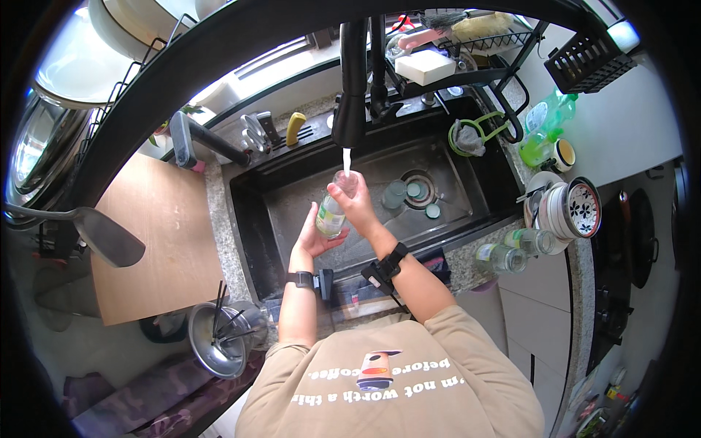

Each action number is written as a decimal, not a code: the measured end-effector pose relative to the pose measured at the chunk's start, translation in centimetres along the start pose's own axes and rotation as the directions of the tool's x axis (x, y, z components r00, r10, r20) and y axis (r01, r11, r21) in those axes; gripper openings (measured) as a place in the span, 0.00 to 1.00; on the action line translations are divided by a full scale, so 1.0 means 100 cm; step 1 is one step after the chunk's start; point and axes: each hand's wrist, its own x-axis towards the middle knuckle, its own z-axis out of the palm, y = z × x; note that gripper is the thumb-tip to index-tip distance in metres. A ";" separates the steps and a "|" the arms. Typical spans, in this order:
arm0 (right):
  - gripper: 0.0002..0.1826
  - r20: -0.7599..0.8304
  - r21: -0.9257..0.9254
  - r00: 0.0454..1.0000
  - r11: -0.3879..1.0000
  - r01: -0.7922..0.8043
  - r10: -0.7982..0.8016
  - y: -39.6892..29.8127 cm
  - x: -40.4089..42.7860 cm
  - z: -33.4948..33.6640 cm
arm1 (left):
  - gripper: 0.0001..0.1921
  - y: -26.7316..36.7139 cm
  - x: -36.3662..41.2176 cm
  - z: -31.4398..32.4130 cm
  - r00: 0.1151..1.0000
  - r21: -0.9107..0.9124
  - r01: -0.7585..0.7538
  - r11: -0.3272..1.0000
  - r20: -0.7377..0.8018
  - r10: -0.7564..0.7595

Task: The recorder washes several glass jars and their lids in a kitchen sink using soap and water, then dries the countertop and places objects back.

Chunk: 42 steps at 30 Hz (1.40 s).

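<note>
Over the sink (279, 208), a clear glass jar (331, 218) with a green-and-yellow label is tilted, its mouth under the running water (346, 160) from the black faucet (349, 109). My right hand (358, 205) grips it near the mouth. Around its lower end, my left hand (313, 235) cradles the jar with the fingers spread beneath it. On the sink floor, right of my hands, another glass jar (393, 195) lies close to the drain (430, 183). One pale green lid (414, 190) is at the drain, and a second lid (432, 211) is just below it.
Two labelled glass jars (501, 259) stand on the right counter beside stacked bowls (581, 208). A green strainer (465, 137) sits in the sink's back right corner. Left are a wooden board (153, 235), a hanging spatula (109, 235) and a steel bowl (219, 350). A black rack arches overhead.
</note>
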 end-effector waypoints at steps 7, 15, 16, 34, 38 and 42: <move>0.31 -0.132 0.303 0.980 0.947 -0.101 0.147 0.003 0.000 -0.004 | 0.31 -0.021 -0.021 -0.002 0.838 0.040 -0.526 0.850 0.196 0.509; 0.26 0.021 0.245 0.990 0.960 -0.137 0.136 -0.008 -0.002 -0.011 | 0.25 0.001 -0.011 -0.014 0.977 -0.151 -0.046 0.987 0.200 0.076; 0.26 0.023 0.330 0.991 0.935 -0.131 0.130 -0.004 -0.001 -0.012 | 0.26 0.003 -0.010 -0.013 0.966 -0.159 0.051 0.986 0.259 -0.008; 0.19 -0.096 0.316 0.962 0.924 -0.214 0.256 0.015 0.000 -0.003 | 0.24 0.090 -0.067 0.198 0.192 0.701 -0.707 -0.094 0.318 0.928; 0.17 -0.133 0.336 0.952 0.916 -0.218 0.276 0.004 -0.005 -0.009 | 0.24 0.095 -0.055 0.234 0.158 0.724 -0.630 -0.280 0.472 0.867; 0.14 -0.009 0.404 0.974 0.892 -0.202 0.224 0.005 -0.001 -0.034 | 0.23 0.075 -0.054 0.251 0.215 0.720 -0.599 -0.351 0.567 0.795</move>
